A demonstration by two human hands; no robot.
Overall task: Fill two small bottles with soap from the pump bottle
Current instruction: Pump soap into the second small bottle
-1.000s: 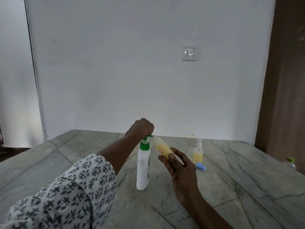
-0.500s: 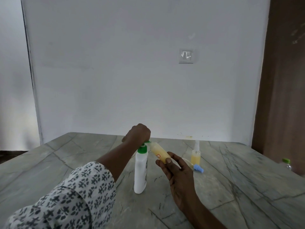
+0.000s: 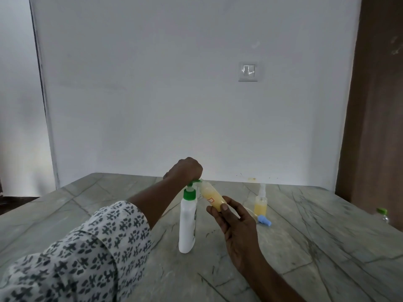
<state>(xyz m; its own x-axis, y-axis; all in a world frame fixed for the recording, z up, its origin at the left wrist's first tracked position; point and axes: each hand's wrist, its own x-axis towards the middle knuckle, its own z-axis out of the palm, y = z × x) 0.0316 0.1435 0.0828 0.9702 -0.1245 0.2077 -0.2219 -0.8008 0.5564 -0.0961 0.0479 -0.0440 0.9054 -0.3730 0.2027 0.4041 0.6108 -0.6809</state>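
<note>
Head view: the pump bottle (image 3: 187,223), upright on the worktop (image 3: 305,247), is still pressed by the closed left hand (image 3: 185,170), the tilted small bottle (image 3: 212,197) kept gripped at its spout by the right hand (image 3: 235,221), now nearly full.

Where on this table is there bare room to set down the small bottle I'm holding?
The wide stretch left of the pump bottle, under the left hand's sleeve, is bare, as is the near right area before the table edge. It is crowded just right of the right hand: spray bottle, blue cap. The held small bottle leans at the spout.
</note>
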